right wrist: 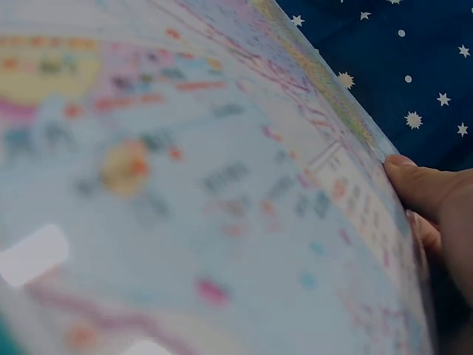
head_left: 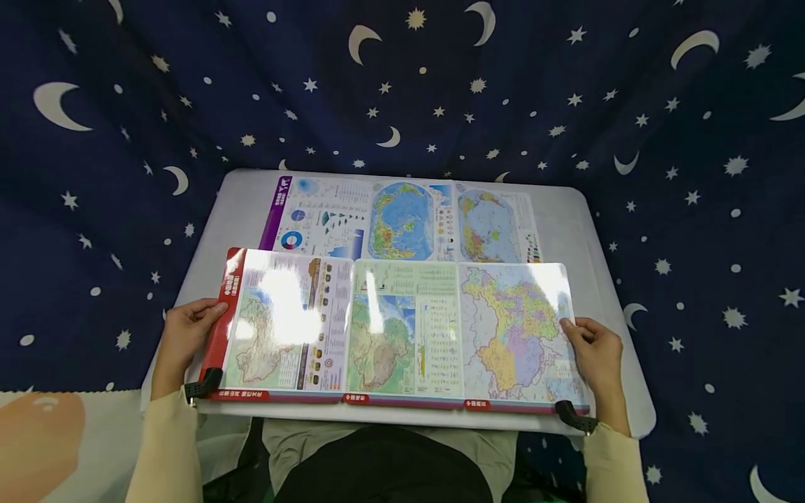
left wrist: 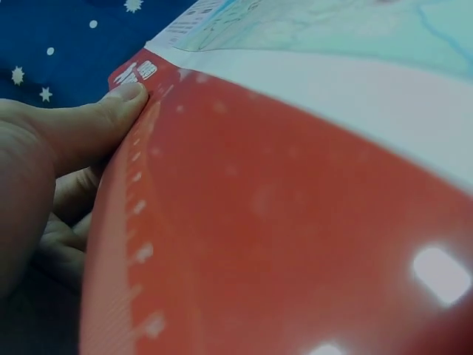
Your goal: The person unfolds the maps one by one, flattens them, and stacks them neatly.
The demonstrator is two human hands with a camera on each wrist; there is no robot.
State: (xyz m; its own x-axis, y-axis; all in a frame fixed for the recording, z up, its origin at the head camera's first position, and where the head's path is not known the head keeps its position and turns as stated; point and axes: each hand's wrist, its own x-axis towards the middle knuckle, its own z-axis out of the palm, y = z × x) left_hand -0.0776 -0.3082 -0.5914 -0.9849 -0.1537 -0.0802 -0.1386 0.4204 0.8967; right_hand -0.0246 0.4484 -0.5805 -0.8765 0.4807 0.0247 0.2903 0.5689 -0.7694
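Note:
A glossy fold-out map (head_left: 405,332) with a red left edge and three panels is spread wide above the near part of the table. My left hand (head_left: 189,335) pinches its red edge, thumb on top and fingers behind, as the left wrist view shows with the thumb (left wrist: 122,103). At the opposite side my right hand (head_left: 597,349) pinches the map's right edge, with the thumb (right wrist: 417,181) on the printed face in the right wrist view. Behind it lies a second fold-out map (head_left: 409,220) with a purple left edge, its near part hidden by the red-edged one.
The white table (head_left: 566,230) has rounded corners. A dark blue cloth (head_left: 402,91) with moons and stars hangs around its back and sides. Black wrist straps (head_left: 204,384) sit on both wrists, overlapping the map's near corners. The person's lap is at the near edge.

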